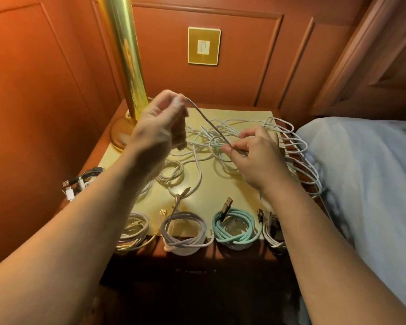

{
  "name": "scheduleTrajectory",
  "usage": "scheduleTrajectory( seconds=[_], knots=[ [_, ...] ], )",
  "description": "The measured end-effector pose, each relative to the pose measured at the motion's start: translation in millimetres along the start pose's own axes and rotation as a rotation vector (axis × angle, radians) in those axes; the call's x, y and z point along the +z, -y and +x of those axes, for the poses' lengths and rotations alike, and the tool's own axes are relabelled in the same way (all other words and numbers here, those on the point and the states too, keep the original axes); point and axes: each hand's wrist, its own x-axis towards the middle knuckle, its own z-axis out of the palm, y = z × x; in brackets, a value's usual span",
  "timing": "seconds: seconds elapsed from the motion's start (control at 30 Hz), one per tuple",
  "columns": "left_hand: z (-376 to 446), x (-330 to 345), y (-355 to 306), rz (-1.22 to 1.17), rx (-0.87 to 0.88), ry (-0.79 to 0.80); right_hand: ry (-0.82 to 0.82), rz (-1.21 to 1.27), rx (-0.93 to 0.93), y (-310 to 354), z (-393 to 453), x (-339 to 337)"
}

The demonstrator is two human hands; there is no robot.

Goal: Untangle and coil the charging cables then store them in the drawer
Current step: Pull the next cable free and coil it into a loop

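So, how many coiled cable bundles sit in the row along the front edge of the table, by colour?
Whitish: 2, the left-end coil and the right-end coil, which is partly hidden
Lilac: 1, the lilac coil
Teal: 1, the teal coil
Total: 4

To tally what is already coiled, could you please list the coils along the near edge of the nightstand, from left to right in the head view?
White coil → lilac coil → teal coil → white coil partly behind the right forearm.
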Motion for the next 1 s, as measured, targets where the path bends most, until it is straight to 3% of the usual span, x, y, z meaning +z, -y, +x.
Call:
scheduleTrajectory(
  seconds=[0.13, 0.2, 0.3, 0.47, 0.63, 0.77, 1.0],
  knots=[
    [8, -9, -2, -0.353, -0.063, -0.504, 0.076, -0.078, 0.082, -3, -4, 1],
    [11, -20, 5, -0.273, -0.082, -0.612, 0.062, -0.054, 0.048, -1, -5, 3],
    [8, -24, 14, 0.189, -0.057, -0.424, 0.038, -0.046, 0.02, 3, -4, 1],
    [-7, 6, 24, 0.484, -0.098, 0.075, 0.05, -0.018, -0.006, 7, -6, -1],
    [-5, 21, 36, 0.461, -0.05, 0.123, 0.1, -0.097, -0.039, 11, -6, 2],
    [-3, 19, 37, 0.471, 0.003, 0.064, 0.061, -0.062, -0.033, 12, -6, 1],
    [0, 15, 14, 0.187, -0.072, -0.073, -0.025, 0.013, 0.013, -2, -2, -3]
  ],
)
